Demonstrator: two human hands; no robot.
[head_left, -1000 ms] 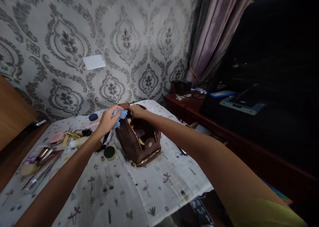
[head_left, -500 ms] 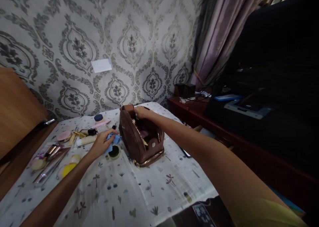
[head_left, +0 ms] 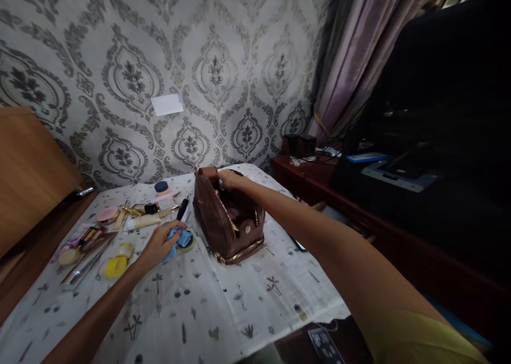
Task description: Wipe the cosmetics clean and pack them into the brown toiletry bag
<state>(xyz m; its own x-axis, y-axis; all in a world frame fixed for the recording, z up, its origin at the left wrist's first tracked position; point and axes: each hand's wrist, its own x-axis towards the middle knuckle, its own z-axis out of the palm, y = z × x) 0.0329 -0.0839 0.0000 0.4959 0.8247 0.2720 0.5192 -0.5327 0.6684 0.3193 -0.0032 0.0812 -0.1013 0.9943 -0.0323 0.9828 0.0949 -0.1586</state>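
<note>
A brown, leather-like zip bag (head_left: 211, 220) is set open near the far right corner of the white patterned surface (head_left: 211, 313). A crumpled blue cloth (head_left: 184, 238) is clamped in the grip of the left hand (head_left: 160, 240), partly covering a round jar (head_left: 191, 243). The bag's rim is touched by the right hand (head_left: 232, 179); its grip cannot be made out.

Wallpaper (head_left: 247, 60): dim, soft grey light, fairly even
Paper card (head_left: 166, 104): among the brightest patches, its surface washed plain
Curtain (head_left: 347, 55): faint sheen down the folds
Far right: sunk to near black, most detail lost
Brown bag (head_left: 209, 220): inside in deep shadow, zip (head_left: 244, 251) glinting gold
Silver tube (head_left: 75, 273): small bright highlights
Cosmetics: soft, lettering unreadable
Right forearm (head_left: 311, 220): stretched by the wide lens
Left forearm (head_left: 107, 300): darker toward the bottom edge
Light source: out of view, direction unclear
</note>
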